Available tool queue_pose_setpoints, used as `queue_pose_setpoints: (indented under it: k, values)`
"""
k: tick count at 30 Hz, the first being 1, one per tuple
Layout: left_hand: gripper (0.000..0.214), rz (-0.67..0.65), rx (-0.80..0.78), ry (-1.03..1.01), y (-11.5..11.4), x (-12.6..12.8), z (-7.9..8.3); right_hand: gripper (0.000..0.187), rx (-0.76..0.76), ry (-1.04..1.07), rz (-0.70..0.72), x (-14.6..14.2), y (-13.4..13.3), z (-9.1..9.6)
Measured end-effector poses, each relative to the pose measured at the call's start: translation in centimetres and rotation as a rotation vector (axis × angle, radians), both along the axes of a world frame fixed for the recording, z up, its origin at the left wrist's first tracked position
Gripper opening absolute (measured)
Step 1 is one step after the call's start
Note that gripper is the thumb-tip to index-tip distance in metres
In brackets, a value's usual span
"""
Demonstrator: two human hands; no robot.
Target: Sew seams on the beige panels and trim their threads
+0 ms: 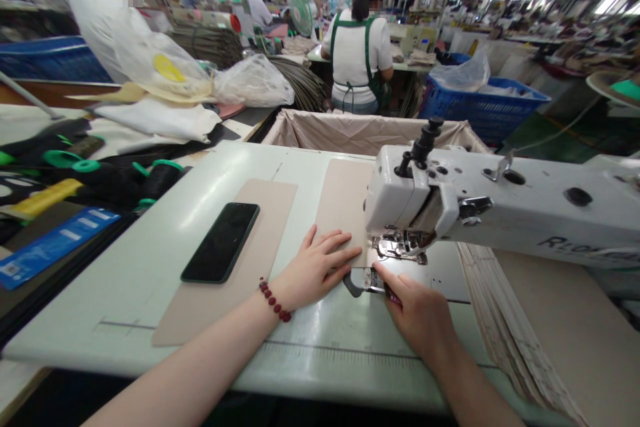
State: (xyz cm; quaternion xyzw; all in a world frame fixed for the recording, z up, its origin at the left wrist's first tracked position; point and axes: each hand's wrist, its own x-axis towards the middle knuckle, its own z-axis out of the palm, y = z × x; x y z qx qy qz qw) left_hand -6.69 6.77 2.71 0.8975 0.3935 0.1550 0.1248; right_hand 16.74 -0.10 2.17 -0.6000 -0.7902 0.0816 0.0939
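Note:
My left hand (316,268) lies flat with fingers spread on a beige sheet (345,203) that runs under the presser foot (400,248) of a white sewing machine (500,203). My right hand (417,310) is closed, its fingers pinched on a small dark strap (361,282) at the needle plate just below the foot. A red bead bracelet circles my left wrist. A second beige sheet (200,303) lies to the left with a black phone (221,241) on top of it.
A thick stack of beige sheets (530,340) sits at the right under the machine arm. Black thread cones with green ends (120,180) and a blue packet (50,247) lie left. A fabric-lined bin (360,130) stands behind the table. Other people work beyond.

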Motion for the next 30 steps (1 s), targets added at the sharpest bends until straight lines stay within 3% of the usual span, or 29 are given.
queue_pose_setpoints:
  k: [21, 30]
  values:
    - [0.048, 0.032, -0.006, 0.075, 0.1, 0.1, -0.4, 0.053, -0.001, 0.020, 0.018, 0.1, 0.0, -0.1]
    - [0.049, 0.037, -0.016, 0.105, 0.1, 0.2, -0.1, 0.058, 0.032, 0.049, 0.027, 0.3, 0.1, -1.1]
